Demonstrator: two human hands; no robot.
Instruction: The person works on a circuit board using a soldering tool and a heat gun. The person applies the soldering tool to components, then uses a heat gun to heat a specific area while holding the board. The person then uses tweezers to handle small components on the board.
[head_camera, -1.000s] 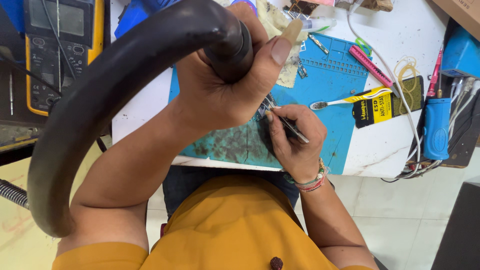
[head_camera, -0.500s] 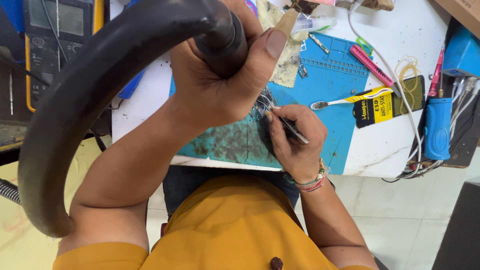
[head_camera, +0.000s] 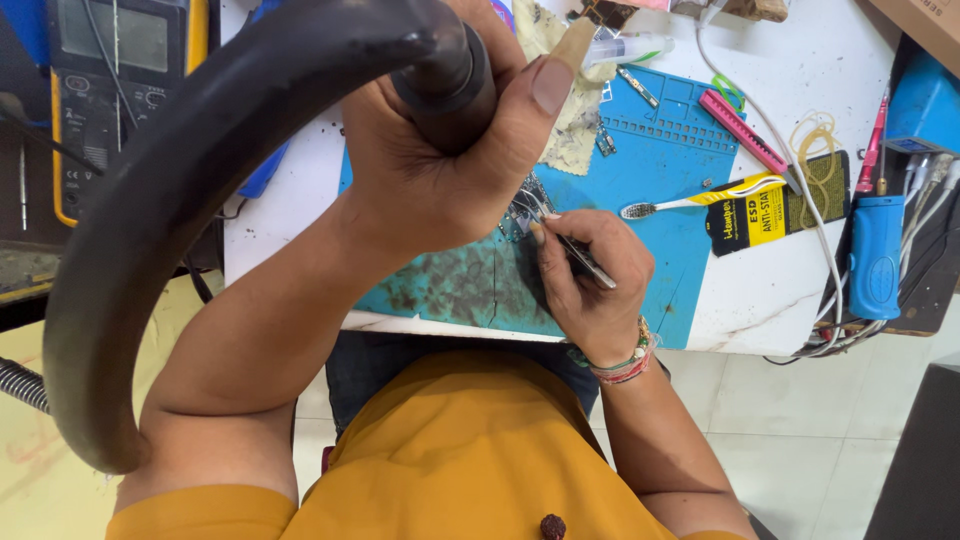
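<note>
Your left hand (head_camera: 440, 150) is clamped on the black hot-air handle (head_camera: 445, 75); your right hand (head_camera: 585, 275) pinches tweezers (head_camera: 565, 240) at the small circuit board (head_camera: 520, 210) on the blue mat (head_camera: 660, 180). Heating appears under way; steady tweezer placement comes next.

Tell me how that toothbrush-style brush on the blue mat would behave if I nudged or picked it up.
The brush looks thin and plastic, so probably light and stiff. Lying flat on the blue mat, it would likely slide or spin rather than roll. Its bristled head may snag on the mat's texture.
</note>
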